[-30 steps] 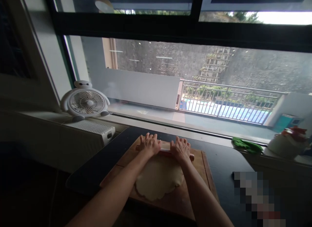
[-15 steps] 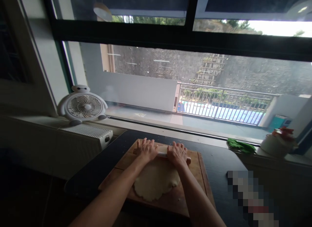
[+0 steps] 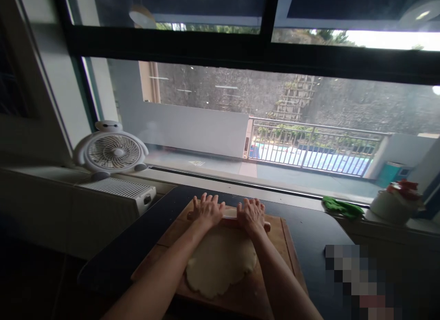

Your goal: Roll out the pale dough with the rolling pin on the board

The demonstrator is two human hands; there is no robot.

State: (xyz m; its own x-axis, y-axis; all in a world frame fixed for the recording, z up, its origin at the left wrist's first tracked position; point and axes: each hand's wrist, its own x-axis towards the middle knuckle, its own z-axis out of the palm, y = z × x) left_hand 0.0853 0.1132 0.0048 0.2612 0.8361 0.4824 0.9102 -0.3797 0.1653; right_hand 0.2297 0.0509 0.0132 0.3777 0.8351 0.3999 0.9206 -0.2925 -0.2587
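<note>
A wooden rolling pin [image 3: 229,217] lies crosswise over the far part of a flat, pale sheet of dough [image 3: 220,260]. My left hand [image 3: 208,210] rests over the pin's left part, its fingers reaching across the top. Over the right part is my right hand [image 3: 252,213], bent round the pin in the same way. Between the hands a short stretch of the pin shows, and its right end sticks out past my right hand. Under the dough is a wooden board [image 3: 288,246]. The dough has an uneven near edge, and my forearms cover its sides.
The board lies on a dark table [image 3: 309,226] by a large window. A white fan [image 3: 117,150] stands on the left above a white slatted unit [image 3: 120,188]. On the sill at right are a green cloth [image 3: 343,206] and a whitish container [image 3: 392,207]. A blurred patch covers something at lower right.
The dough's near edge and the board sit lower in the picture, while my hands and the rolling pin stay at nearly the same spot. The camera view has shifted slightly.
</note>
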